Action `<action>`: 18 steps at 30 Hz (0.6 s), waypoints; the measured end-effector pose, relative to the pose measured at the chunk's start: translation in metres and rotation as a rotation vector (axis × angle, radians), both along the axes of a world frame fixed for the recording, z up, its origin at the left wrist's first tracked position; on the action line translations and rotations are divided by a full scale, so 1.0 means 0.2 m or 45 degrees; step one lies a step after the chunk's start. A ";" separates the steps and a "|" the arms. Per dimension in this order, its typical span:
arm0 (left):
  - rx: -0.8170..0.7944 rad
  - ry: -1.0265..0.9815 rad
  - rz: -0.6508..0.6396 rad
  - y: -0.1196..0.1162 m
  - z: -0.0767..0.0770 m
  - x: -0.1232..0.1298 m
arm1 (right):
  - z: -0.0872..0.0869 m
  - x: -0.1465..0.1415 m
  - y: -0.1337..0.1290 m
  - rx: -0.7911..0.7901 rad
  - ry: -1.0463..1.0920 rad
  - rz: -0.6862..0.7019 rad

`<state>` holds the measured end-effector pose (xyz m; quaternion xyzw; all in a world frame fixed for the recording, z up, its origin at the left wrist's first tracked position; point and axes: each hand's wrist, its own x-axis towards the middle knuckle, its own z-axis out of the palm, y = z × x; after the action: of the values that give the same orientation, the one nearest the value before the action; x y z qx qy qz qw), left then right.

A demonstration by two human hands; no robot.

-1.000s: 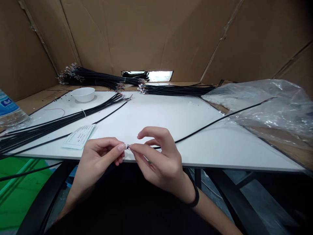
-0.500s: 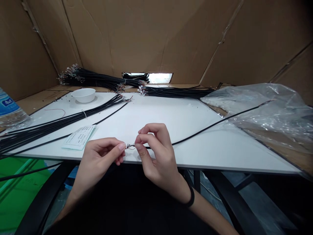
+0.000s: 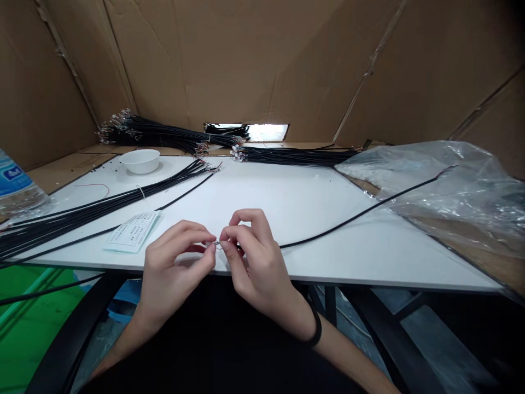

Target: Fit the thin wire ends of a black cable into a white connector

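Note:
A black cable [image 3: 348,221] runs from my right hand [image 3: 262,268] across the white table to the plastic bag, its far end showing thin bare wires. My right thumb and forefinger pinch the cable's near end, where fine wires come out. Just left of it, my left hand [image 3: 174,268] pinches those wires at the fingertips. The small white connector there is mostly hidden by my fingers. Both hands are close together above the front edge of the table [image 3: 262,191].
Black cable bundles lie on the left [image 3: 82,219] and along the back [image 3: 287,155]. Also in view are a white bowl [image 3: 140,161], a paper label [image 3: 132,232], a water bottle [image 3: 18,189] and a clear plastic bag [image 3: 451,191] at the right.
My left hand has turned, its fingers raised over the thumb and now covering the connector. My right hand has shifted slightly left, the cable moving with it.

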<state>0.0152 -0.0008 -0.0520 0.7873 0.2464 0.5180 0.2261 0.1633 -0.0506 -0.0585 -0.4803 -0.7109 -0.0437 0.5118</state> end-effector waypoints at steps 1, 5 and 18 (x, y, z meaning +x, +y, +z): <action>0.105 0.017 0.029 0.00 0.00 0.00 | 0.00 0.00 0.00 -0.005 0.000 0.000; 0.382 0.039 0.095 0.02 -0.01 0.00 | 0.00 0.00 -0.01 -0.030 0.041 0.021; 0.438 0.005 0.070 0.03 0.01 -0.01 | 0.01 0.00 -0.01 -0.058 0.031 0.076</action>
<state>0.0131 0.0048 -0.0496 0.8083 0.1759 0.5570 0.0735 0.1638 -0.0522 -0.0555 -0.4709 -0.7194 -0.0064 0.5105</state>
